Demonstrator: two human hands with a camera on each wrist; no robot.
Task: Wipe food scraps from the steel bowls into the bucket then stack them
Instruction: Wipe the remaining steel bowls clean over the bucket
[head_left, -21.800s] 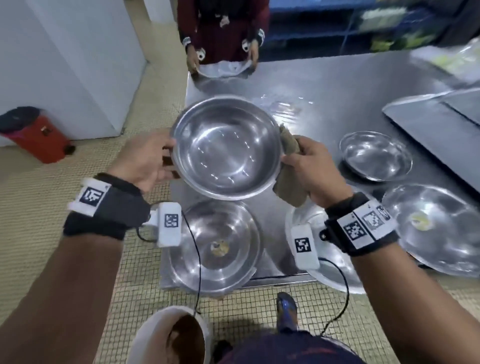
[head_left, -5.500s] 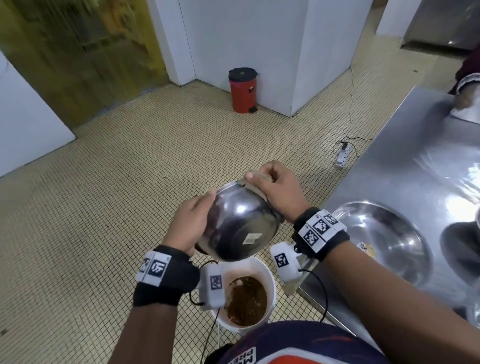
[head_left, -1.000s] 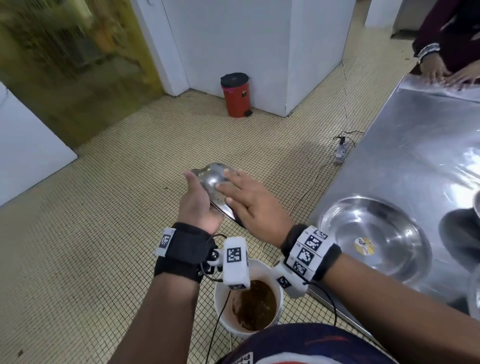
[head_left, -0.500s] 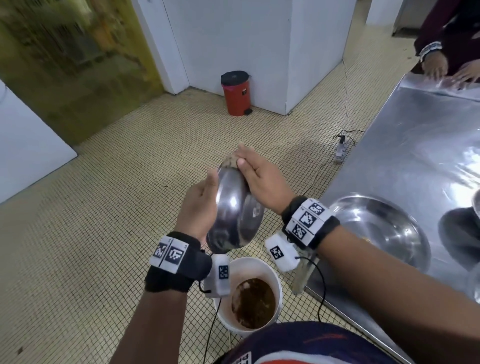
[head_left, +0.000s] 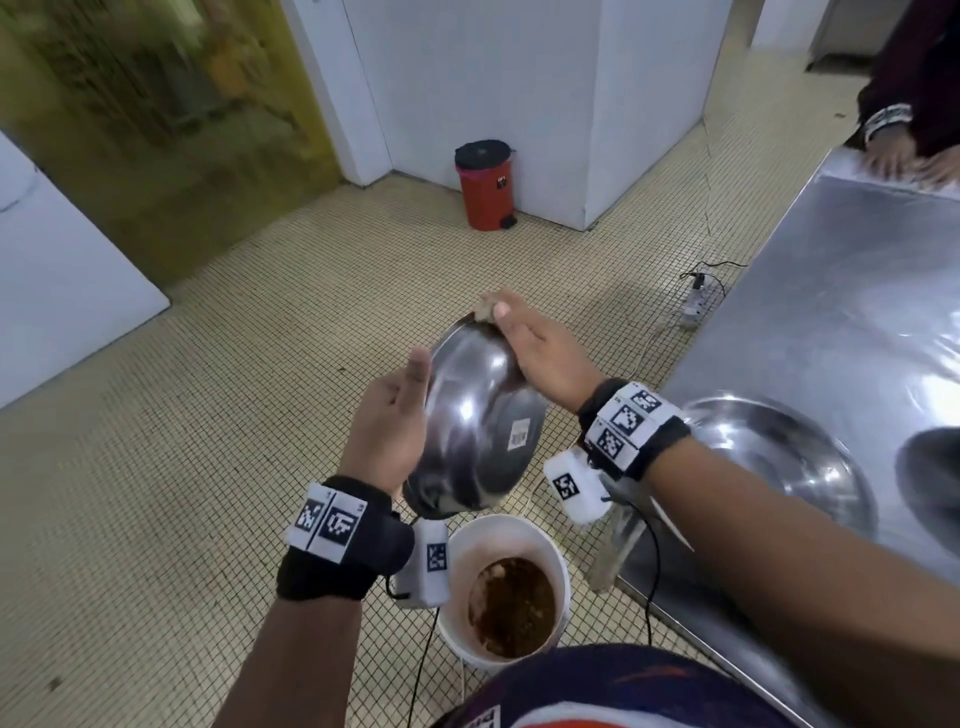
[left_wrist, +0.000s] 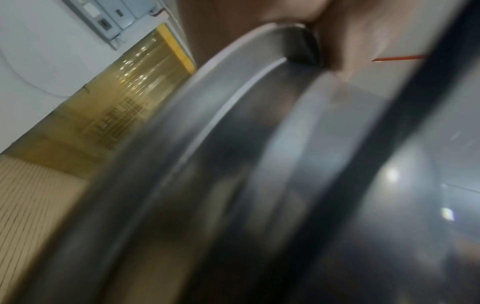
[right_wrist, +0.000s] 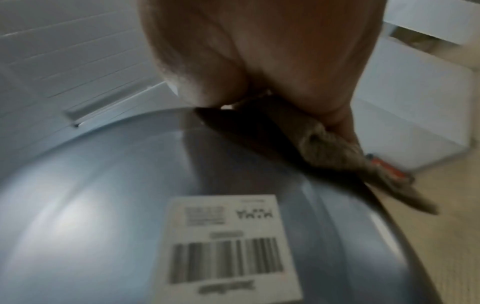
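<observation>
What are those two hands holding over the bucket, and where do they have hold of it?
A steel bowl: the left hand grips its side rim, the right hand pinches a cloth over the top rim.

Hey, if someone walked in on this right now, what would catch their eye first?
Probably the steel bowl tipped on edge, outside facing the camera with a barcode sticker, held between the left hand and the right hand, which holds a cloth at its rim. Just below stands the white bucket of brown scraps; a red bin stands by the wall.
</observation>
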